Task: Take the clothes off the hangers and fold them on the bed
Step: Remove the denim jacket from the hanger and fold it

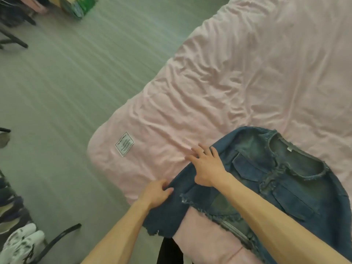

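Nearest, at the lower left, a pair of white shoes [21,243] is seen on the grey floor [57,92]. One denim jacket [282,180] is laid front-up on the near corner of the pink bed [247,73], with its frayed collar turned away and one sleeve [167,216] hanging over the bed's edge. Two hands are applied to that sleeve. Its folded edge is gripped by the left hand [157,194], fingers curled over the cloth. The right hand [206,166] is pressed flat on it higher up, fingers spread and straight, the tips reaching onto the sheet. Two pocket flaps [247,167] are shown on the chest. Beyond, one white label [124,143] is sewn to the sheet. Farthest, a green box [80,6] is made out, blurred.
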`<action>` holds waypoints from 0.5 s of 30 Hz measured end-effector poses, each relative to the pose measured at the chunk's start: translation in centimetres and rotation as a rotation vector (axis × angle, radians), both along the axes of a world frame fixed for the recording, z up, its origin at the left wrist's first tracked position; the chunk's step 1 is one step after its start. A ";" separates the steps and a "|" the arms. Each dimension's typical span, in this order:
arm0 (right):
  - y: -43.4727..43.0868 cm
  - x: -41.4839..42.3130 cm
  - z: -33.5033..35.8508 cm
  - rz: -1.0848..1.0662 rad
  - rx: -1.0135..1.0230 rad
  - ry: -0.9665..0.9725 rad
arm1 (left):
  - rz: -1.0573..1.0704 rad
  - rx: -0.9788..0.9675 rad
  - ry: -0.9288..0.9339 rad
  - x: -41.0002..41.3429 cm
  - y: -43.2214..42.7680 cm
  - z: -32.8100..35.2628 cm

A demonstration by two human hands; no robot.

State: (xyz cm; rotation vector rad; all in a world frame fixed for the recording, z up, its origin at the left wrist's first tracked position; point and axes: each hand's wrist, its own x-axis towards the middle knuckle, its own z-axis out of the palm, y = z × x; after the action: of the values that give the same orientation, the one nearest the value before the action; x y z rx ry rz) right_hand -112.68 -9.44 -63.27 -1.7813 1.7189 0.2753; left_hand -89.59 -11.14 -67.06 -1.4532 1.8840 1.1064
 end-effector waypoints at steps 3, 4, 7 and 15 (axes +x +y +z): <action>-0.4 1.4 -1.1 0.115 0.103 0.115 | 0.152 0.232 0.074 0.6 -2.7 1.5; -0.6 1.5 -1.1 0.091 0.089 0.127 | 0.202 0.267 0.103 0.8 -3.7 2.0; -2.0 1.8 -0.5 -0.113 -0.099 0.096 | 0.349 0.213 0.237 1.9 -7.3 3.9; -7.2 0.8 1.4 -0.750 -0.468 0.019 | 0.237 -0.468 0.234 2.3 -19.5 9.2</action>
State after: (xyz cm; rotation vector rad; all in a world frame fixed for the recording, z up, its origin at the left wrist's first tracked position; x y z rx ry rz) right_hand -111.92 -16.69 -61.84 -1.2711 2.4574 -0.4643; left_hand -87.34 -30.60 -57.89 -1.9126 2.2915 1.0168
